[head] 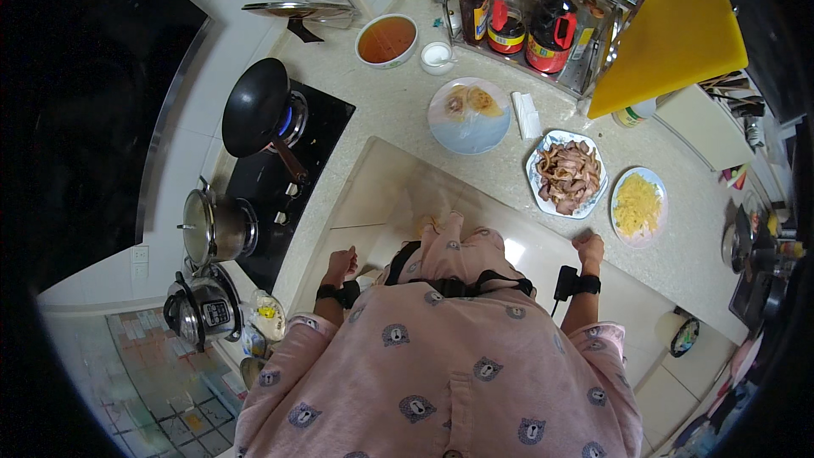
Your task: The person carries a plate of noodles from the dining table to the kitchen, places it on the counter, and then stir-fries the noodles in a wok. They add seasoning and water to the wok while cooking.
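Observation:
My left hand [344, 261] hangs beside my body near the stove side, its fingers curled with nothing seen in them. My right hand [589, 247] is a loose fist by the counter's front edge, closest to a plate of sliced cooked meat [569, 175] and a plate of yellow shreds [638, 207]. Whether it touches the counter I cannot tell. Ahead of me a light plate [469, 137] carries two browned, flat pieces of food [481, 100]. On the black gas stove [254, 181], a dark wok [256, 108] with a wooden handle sits over a lit blue flame.
A lidded steel pot [213, 224] occupies the nearer burner, with an electric pressure cooker [205, 312] beyond. Behind the plates are a bowl of reddish-brown liquid [386, 42], a small bowl of white substance [437, 57] and sauce bottles [507, 22] on a metal rack. A yellow cutting board [677, 38] leans there.

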The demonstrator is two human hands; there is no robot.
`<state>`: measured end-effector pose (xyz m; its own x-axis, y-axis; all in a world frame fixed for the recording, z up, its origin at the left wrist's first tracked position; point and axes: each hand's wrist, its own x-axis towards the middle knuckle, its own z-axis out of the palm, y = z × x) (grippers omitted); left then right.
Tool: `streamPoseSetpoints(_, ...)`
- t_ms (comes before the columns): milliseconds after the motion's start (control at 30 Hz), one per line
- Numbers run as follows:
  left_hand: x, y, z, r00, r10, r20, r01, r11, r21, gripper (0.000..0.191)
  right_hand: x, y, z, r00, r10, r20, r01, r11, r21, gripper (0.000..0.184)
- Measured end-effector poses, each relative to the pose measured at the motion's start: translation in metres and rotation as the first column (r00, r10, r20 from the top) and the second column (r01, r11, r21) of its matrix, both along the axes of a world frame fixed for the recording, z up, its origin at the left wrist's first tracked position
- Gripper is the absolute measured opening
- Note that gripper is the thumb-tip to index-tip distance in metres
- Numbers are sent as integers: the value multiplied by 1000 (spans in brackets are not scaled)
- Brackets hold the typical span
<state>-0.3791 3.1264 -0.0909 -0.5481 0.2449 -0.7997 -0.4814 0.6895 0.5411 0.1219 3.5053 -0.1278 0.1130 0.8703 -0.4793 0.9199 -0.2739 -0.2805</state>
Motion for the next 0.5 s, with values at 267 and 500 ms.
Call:
streamPoseSetpoints(267,7,-2,-2,991,89,100,-86,996,-34,32,-1,-3,-8,999,-43,33,42,998,54,28)
streamPoseSetpoints(500,16,0,-9,999,42,-20,-42,999,-14,32,-2,-3,-2,999,-23,30,21,999,41,29)
